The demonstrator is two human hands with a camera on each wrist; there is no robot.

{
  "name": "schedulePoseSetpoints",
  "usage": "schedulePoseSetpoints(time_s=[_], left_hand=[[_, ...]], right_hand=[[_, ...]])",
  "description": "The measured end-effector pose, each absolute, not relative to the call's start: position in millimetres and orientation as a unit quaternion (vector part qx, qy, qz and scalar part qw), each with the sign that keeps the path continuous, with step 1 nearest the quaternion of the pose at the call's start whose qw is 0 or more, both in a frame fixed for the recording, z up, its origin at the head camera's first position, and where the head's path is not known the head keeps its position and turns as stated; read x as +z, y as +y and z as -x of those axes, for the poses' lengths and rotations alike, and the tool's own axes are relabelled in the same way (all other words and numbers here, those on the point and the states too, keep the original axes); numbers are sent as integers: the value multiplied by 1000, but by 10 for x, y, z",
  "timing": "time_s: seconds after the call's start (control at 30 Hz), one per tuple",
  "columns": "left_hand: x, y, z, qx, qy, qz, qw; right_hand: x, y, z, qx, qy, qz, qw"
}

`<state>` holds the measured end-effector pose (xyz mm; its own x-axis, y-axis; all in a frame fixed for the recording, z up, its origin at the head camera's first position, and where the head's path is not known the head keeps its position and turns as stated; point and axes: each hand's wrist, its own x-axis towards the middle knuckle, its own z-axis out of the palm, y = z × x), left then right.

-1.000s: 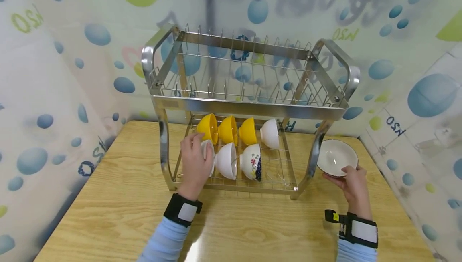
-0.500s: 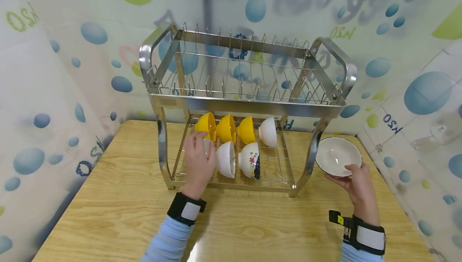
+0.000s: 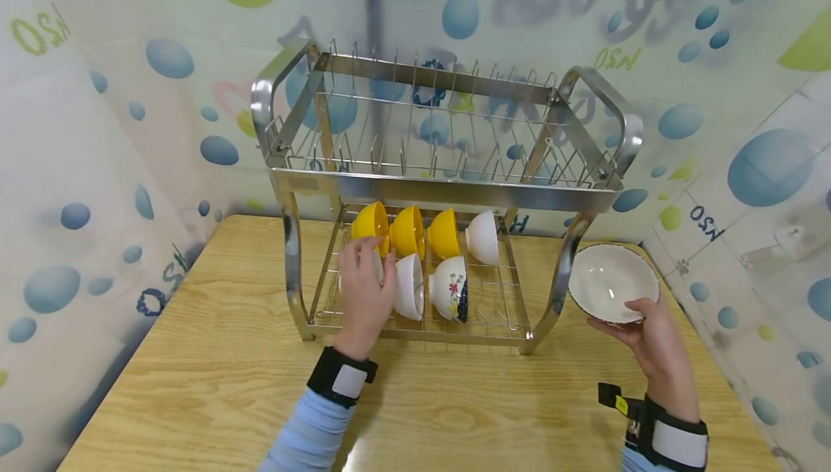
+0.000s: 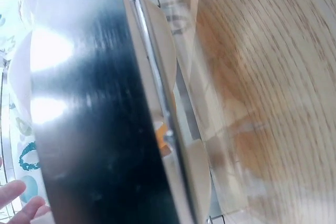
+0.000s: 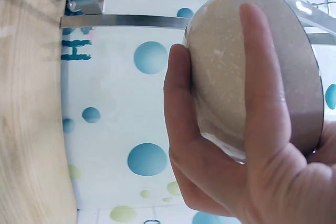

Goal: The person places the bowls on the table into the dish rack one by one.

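My left hand (image 3: 365, 295) is at the front left of the rack's lower tier. Its fingers and thumb hold a white bowl (image 3: 378, 267), mostly hidden behind the hand. Some of its fingertips (image 4: 13, 190) show at the lower left corner of the left wrist view, beyond the rack's metal bar. At the right, my right hand (image 3: 662, 346) grips a wide white bowl (image 3: 610, 281) with a dark rim, its inside facing up and toward me. The thumb lies over the rim; in the right wrist view, the fingers spread beneath the bowl's underside (image 5: 220, 72).
A two-tier metal dish rack (image 3: 448, 187) stands on the wooden table (image 3: 454, 407). Its lower tier bears several bowls on their sides: yellow bowls (image 3: 407, 232) and a white bowl (image 3: 483, 238) behind, another white bowl (image 3: 409, 286) and a flowered bowl (image 3: 449, 289) in front. A patterned wall covering rises behind.
My left hand has shifted slightly right at the front-left white bowl, covering more of it. My right hand has moved right and a little toward me with the dark-rimmed bowl.
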<state>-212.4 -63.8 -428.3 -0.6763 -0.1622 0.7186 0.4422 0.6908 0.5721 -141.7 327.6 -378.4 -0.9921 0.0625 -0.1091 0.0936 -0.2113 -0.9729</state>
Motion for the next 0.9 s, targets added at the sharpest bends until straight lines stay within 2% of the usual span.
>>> schedulePoseSetpoints(time_s=[0.3,0.9], left_hand=[[-4255,-578,2112,-383,-830,98,393],[-4202,-468,2057,-406,-839,106,347]], right_hand=[[-3684,3251,1318,-766,641,-47,-17],[-3512,3048,1172,-704,707,-63,9]])
